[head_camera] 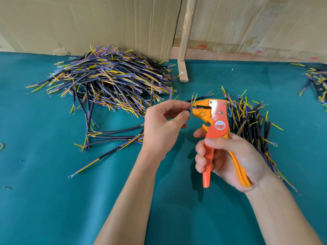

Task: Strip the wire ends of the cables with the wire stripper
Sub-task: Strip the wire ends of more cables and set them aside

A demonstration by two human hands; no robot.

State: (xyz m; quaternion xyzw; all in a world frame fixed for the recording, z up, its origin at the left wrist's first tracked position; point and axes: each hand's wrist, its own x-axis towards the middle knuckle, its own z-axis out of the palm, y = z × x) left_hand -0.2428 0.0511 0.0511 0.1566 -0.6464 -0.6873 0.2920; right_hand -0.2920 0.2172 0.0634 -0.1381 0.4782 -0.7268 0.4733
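While the left hand [163,125] pinches a cable [194,100], its wire ends enter the wire stripper [215,119] from nine o'clock; right hand [228,156] grips the handles.

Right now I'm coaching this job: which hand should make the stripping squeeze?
The right hand: it already grips the wire stripper by both handles, while the left hand pinches the cable at its open mouth.

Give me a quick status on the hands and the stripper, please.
Left hand pinching cable at stripper jaws. Right hand gripping handles. Nothing blocking.
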